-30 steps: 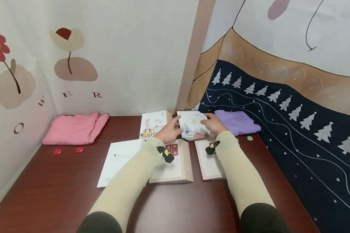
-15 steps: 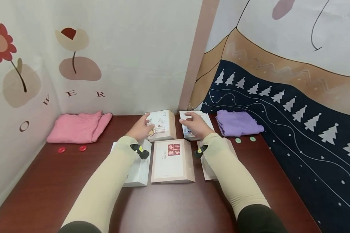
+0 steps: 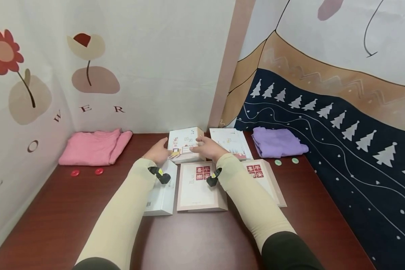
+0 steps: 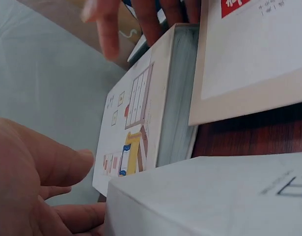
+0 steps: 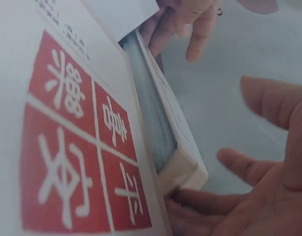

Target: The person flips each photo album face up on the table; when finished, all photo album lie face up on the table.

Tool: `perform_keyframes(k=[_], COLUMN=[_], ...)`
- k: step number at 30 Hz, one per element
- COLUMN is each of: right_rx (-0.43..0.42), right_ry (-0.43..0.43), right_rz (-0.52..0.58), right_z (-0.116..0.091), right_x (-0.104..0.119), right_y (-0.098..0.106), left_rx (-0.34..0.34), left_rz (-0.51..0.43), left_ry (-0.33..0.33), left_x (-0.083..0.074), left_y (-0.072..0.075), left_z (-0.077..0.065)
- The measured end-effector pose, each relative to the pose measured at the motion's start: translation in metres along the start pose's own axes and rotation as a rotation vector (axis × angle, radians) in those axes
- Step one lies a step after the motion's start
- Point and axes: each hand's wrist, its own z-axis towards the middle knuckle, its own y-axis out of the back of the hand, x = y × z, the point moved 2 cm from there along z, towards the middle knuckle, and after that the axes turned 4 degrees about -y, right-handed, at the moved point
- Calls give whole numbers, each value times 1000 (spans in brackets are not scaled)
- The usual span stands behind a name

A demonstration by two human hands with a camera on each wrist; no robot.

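Note:
Both hands flank the back-left book (image 3: 185,135), which has a white cover with drawings of furniture. My left hand (image 3: 158,152) is at its left side, thumb extended near the cover's edge. My right hand (image 3: 209,148) reaches in from the right, its thumb raised over the cover in the right wrist view and its lower fingers (image 5: 200,201) by the book's end. Contact of either hand is hard to tell. Nearer me lie a white book (image 3: 163,197) partly under the left forearm and a book with a red four-character square (image 3: 195,193).
Another illustrated book (image 3: 227,138) lies at the back right, and a second red-square book (image 3: 270,187) at the front right. A folded pink cloth (image 3: 91,148) with two red discs (image 3: 99,171) is at left; a purple cloth (image 3: 278,143) with two green buttons (image 3: 295,161) at right.
Both hands were at the back-right book a second ago. The left hand moved left first, then the right hand followed to the right side of the back-left book. The head view shifted slightly.

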Motion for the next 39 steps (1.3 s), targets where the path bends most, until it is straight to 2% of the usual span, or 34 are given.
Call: perform_keyframes(k=[5,13,20,22,28,34,39], right_rx=[-2,-36,-71,-78,-132,-87,-72], right_ry=[-53,-12,-11,-29,-53,-41,-34], right_rz=[41,77,47,49,-44,-7,4], right_z=[5,12,16,17,24,20,18], right_x=[3,4,5,5,1,5,5], right_y=[-3,-7,-12,-14,-15,-14,-13], left_rx=[0,10,-3,-3,-4,-3,3], left_rz=[4,-39,-52,-41,-5,31,6], left_ry=[18,21,50,45,11,0,27], left_x=[0,-4,0,0,0,0,2], left_y=[-3,-3,2,4,9,11,10], left_z=[2,5,9,9,8,8,10])
